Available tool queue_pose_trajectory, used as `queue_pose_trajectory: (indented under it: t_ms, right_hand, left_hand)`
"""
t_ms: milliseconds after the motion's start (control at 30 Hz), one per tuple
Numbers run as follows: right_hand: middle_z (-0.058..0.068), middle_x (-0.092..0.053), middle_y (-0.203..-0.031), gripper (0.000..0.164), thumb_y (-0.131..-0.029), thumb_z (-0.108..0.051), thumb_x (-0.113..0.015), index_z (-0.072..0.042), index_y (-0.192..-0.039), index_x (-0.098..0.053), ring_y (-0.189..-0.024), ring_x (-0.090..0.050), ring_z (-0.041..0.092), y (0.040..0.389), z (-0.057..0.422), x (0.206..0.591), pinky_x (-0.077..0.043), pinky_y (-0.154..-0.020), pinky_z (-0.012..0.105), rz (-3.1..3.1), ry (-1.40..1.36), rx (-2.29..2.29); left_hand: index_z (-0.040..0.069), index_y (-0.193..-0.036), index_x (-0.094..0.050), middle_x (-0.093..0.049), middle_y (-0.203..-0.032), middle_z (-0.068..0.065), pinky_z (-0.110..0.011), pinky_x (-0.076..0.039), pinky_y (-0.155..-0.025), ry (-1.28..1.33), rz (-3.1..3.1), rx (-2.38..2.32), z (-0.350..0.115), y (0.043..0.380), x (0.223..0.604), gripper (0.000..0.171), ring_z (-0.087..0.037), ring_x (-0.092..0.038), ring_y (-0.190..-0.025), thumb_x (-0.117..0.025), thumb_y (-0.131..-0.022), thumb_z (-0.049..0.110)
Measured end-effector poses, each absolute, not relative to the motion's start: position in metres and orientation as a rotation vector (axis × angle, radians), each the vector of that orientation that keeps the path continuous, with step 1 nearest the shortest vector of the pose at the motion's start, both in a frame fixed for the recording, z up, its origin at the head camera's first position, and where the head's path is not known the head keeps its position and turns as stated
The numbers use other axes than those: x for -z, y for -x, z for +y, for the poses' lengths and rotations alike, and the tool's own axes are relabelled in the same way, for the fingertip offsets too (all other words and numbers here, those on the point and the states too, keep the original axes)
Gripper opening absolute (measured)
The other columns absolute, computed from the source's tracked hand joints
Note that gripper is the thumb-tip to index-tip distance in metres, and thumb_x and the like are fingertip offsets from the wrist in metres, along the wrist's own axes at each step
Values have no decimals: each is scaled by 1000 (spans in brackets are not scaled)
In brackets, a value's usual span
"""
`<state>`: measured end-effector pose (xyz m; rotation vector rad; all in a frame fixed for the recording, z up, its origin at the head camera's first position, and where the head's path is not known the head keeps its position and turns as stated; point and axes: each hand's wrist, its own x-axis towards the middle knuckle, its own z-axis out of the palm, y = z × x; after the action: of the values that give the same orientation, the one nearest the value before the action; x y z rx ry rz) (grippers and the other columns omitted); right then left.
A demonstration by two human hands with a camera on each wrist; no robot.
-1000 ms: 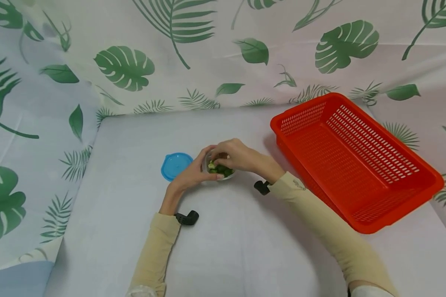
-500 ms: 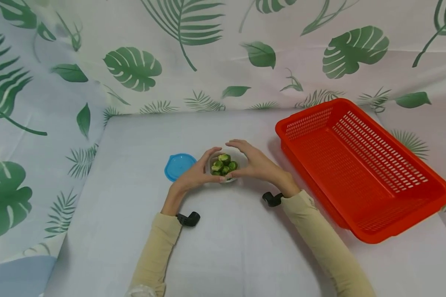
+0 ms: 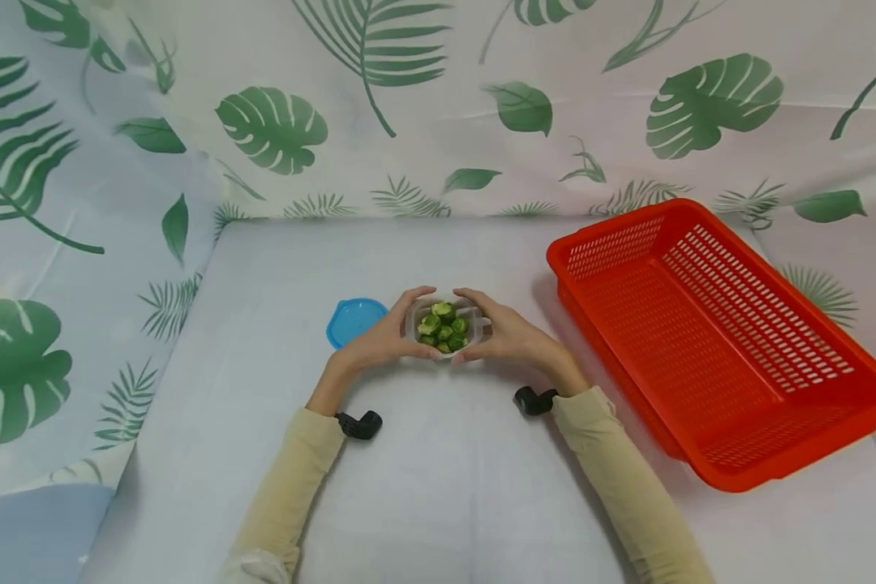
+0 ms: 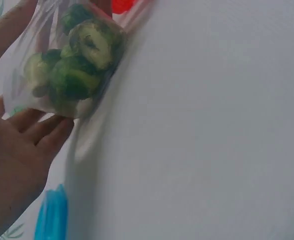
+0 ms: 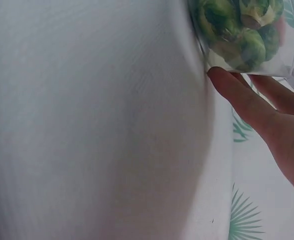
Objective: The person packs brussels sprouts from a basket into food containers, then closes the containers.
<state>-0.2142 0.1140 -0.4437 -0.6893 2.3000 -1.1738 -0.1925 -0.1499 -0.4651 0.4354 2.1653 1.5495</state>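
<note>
A small clear plastic container [image 3: 412, 323] holds several Brussels sprouts [image 3: 445, 326], seen from above in the head view. My left hand [image 3: 387, 335] grips its left side, with the thumb at the front and the fingers curving round the back. On the opposite side, my right hand [image 3: 513, 334] cups the container in the same way. Through the clear wall in the left wrist view, the sprouts [image 4: 74, 75] lie piled together. The right wrist view catches the container's lower edge beside the right hand [image 5: 282, 120]. Left of the left hand lies a blue lid [image 3: 354, 321], partly hidden by it.
A large red plastic basket [image 3: 730, 357] with slotted walls stands on the right of the white-covered table [image 3: 409, 487]. Leaf-patterned cloth [image 3: 423, 105] hangs behind the table and along its sides.
The right hand was reaching into the container with bent fingers; it has come out and taken the container's right side. The sprouts are now uncovered. The left hand stays on the container.
</note>
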Motion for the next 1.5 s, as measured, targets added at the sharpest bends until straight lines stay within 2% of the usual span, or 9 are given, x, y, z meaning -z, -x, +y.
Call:
queue_pose_trajectory:
  t_ms: [200, 267, 600, 767, 933, 1133, 1267, 1400, 1500]
  right_hand:
    - [9, -48, -155, 103, -77, -32, -92, -18, -160, -32, -141, -45, 33, 217, 112, 442, -46, -111, 55, 2311, 665, 1190]
    - [10, -47, -156, 104, -77, -32, -92, -18, -160, -32, -142, -44, 34, 217, 112, 442, -45, -111, 55, 2304, 655, 1188]
    - [10, -42, -159, 104, -78, -32, -92, -19, -161, -31, -144, -41, 34, 216, 113, 444, -43, -113, 55, 2264, 636, 1205]
    - [8, -42, -160, 104, -78, -31, -92, -19, -162, -30, -144, -41, 32, 215, 116, 446, -42, -114, 55, 2256, 625, 1213]
    - [8, -43, -158, 103, -78, -29, -91, -20, -161, -31, -143, -42, 31, 214, 117, 447, -43, -113, 54, 2253, 624, 1234]
    - [7, -42, -159, 105, -77, -32, -92, -21, -162, -31, -143, -42, 30, 214, 115, 448, -43, -113, 53, 2234, 637, 1251]
    - [8, -42, -159, 105, -77, -33, -92, -21, -162, -31, -143, -42, 31, 213, 115, 448, -43, -114, 54, 2237, 632, 1246]
    - [10, -41, -160, 105, -77, -32, -92, -20, -162, -31, -143, -42, 32, 213, 116, 447, -43, -113, 54, 2233, 638, 1254]
    - [10, -42, -160, 105, -77, -31, -92, -20, -162, -31, -141, -44, 32, 213, 117, 446, -44, -113, 54, 2230, 632, 1263]
  left_hand:
    - [13, -159, -34, -44, -159, -8, -55, -31, -121, -398, 2238, -1542, -180, 197, 443, 81, -32, -36, -150, -79, -93, 28]
    - [12, -158, -37, -49, -155, -8, -55, -34, -119, -396, 2332, -1415, -192, 199, 435, 81, -32, -40, -147, -80, -91, 30]
    - [14, -161, -30, -33, -160, -20, -68, -31, -113, -500, 2562, -523, -216, 213, 421, 103, -49, -29, -143, -91, -79, 25]
    - [15, -162, -28, -32, -159, -20, -67, -36, -112, -551, 2532, -376, -212, 220, 422, 106, -48, -32, -143, -92, -78, 22]
    - [8, -160, -31, -38, -152, -23, -66, -30, -115, -566, 2563, -233, -205, 225, 421, 109, -46, -35, -140, -94, -75, 32]
    - [2, -153, -40, -39, -141, -26, -63, -33, -112, -513, 2586, -158, -206, 224, 419, 106, -42, -37, -130, -94, -72, 43]
    - [0, -147, -42, -41, -141, -27, -64, -32, -113, -495, 2589, -184, -207, 223, 415, 104, -43, -39, -131, -95, -70, 44]
    - [2, -145, -41, -50, -141, -27, -64, -38, -109, -445, 2528, -246, -209, 228, 410, 98, -46, -45, -130, -91, -75, 48]
    - [5, -146, -44, -53, -144, -25, -62, -43, -107, -393, 2449, -334, -213, 233, 404, 84, -46, -48, -132, -80, -85, 50]
